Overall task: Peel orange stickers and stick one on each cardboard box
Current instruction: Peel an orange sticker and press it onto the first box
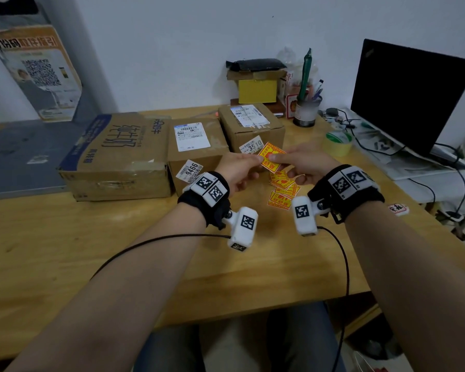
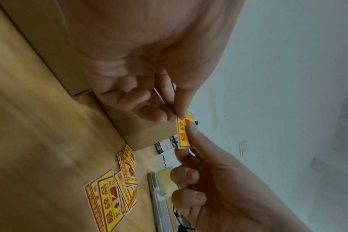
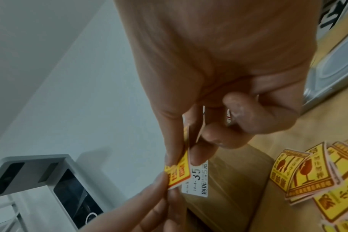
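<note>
Orange-yellow rectangular paper sticker (image 1: 271,157) being pinched between left hand (image 1: 236,170) and right hand (image 1: 304,163), both gripping. Hovering above loose sticker pile (image 1: 282,190) near three brown cardboard boxes (image 1: 199,146).

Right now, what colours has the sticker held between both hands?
The sticker is yellow with red-orange border and print, on white backing; the left wrist view shows it best.
</note>
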Motion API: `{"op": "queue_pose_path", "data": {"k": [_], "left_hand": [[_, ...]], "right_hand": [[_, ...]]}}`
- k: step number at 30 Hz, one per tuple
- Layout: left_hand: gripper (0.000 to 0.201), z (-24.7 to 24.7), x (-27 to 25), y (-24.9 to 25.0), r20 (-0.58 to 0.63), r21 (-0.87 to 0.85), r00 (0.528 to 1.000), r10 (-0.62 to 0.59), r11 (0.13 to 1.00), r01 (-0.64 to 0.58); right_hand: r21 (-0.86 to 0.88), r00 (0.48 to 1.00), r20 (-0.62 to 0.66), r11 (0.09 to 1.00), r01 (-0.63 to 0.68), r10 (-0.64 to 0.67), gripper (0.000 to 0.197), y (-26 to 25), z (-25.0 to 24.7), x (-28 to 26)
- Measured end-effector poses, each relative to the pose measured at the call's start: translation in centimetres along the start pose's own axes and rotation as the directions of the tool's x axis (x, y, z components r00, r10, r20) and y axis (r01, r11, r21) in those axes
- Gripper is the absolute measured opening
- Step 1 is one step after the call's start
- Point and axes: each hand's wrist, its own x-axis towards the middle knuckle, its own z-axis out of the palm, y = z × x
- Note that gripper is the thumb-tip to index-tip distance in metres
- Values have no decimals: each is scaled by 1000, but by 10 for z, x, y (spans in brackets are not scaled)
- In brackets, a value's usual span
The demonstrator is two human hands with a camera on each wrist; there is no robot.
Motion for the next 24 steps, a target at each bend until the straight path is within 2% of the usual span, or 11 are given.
{"op": "queue_pose_path", "data": {"k": [4,8,11,13,14,17,20,24], "left_hand": [[10,-2,-5,6,-18,17,998,61,998,-61],[15,-16,-8,25,-88,116,968,234,968,-223],[15,-34,-6,39,-126,112,941,315,947,-302],[9,-47,-3,46,-159,82,929,333,942,-324],[6,-54,-1,48,-175,64,925,338,941,-332],[6,-72,8,54,-220,31,911,348,936,-350],[8,-88,14,59,-215,17,914,344,937,-349],[19,-111,23,61,-200,-6,913,355,932,-363]], "right_hand": [[33,999,-51,999,21,-19,16,0,-1,-2],[-4,994,-44,995,97,-97,18,-14,6,-7],[47,972,-150,981,190,-181,26,-36,16,-6],[61,934,-256,960,274,-250,31,-54,24,-4],[75,913,-289,944,322,-289,27,-62,29,-2],[130,882,-224,884,448,-414,14,-87,47,0],[23,859,-153,868,497,-488,18,-106,65,5],[-57,825,-137,836,546,-548,13,-119,84,16]]}}
